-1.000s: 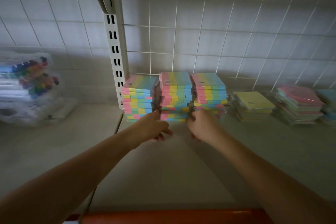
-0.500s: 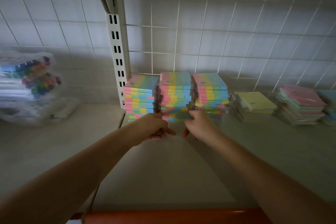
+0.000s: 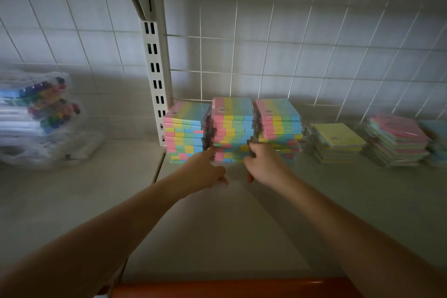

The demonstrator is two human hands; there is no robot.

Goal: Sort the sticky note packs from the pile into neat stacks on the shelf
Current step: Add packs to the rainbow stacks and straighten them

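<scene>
a stationery shop: slotted shelf upright (image 3: 154, 75), wire grid backing (image 3: 290, 43), stacked sticky note packs (image 3: 232, 128), bagged markers (image 3: 46, 109)

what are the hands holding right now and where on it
Both hands grip the middle multicoloured stack near its bottom: left hand at its lower left edge, right hand at its lower right edge.

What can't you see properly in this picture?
- Fingertips of the left hand and right hand: hidden behind the middle stack, head view.
- Label print on the yellow pack: too small.
- Bagged markers: blurred.
- Blue stack: cut off by the right edge.
</scene>
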